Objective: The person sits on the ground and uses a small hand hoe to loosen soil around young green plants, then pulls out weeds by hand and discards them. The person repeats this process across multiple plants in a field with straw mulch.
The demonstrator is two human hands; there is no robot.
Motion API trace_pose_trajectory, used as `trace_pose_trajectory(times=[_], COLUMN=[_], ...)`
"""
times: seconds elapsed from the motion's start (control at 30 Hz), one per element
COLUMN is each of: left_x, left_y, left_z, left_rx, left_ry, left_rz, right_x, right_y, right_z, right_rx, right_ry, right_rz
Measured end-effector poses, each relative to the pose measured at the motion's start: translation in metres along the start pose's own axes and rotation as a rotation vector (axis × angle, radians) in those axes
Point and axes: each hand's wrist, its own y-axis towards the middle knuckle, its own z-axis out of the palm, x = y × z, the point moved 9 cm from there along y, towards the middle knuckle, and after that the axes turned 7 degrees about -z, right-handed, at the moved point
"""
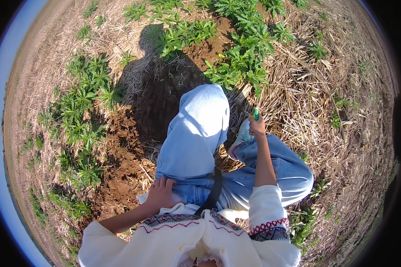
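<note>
My right hand [257, 126] is closed around the green and yellow handle [256, 114] of a hand tool, just above my right shoe [242, 137]. The tool's working end is hard to make out against the shaded straw. At my left hip, my left hand [162, 194] rests on the blue jeans [192, 160], fingers bent and holding nothing. My left knee is raised, while the right leg is folded out to the side. Leafy green plants [242, 63] grow in front of the tool.
Another strip of leafy plants [83, 110] runs along the left, beside loose brown soil [120, 167]. Dry straw [320, 110] covers the ground on the right. My shadow [160, 90] falls over dark bare soil ahead. A dark strap [215, 190] crosses my lap.
</note>
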Motion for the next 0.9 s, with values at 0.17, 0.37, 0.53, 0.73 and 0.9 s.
trace_pose_trajectory(times=[0.17,0.37,0.53,0.73,0.9], left_x=[0.015,0.018,0.016,0.023,0.017], left_y=[0.004,0.004,0.011,0.016,0.015], left_z=[0.005,0.002,0.000,0.016,0.006], left_rx=[0.176,0.351,0.348,0.221,0.256], left_ry=[-0.171,-0.238,-0.236,-0.158,-0.208], left_rz=[0.096,0.206,0.191,0.115,0.147], right_x=[0.008,0.013,0.012,0.015,0.017], right_y=[0.001,0.007,0.008,0.004,0.003], right_z=[0.004,0.007,0.005,0.007,0.006], right_rx=[0.023,0.025,0.036,0.025,0.013], right_ry=[0.090,0.083,0.089,0.074,0.088], right_rz=[-0.045,-0.125,-0.147,-0.125,-0.089])
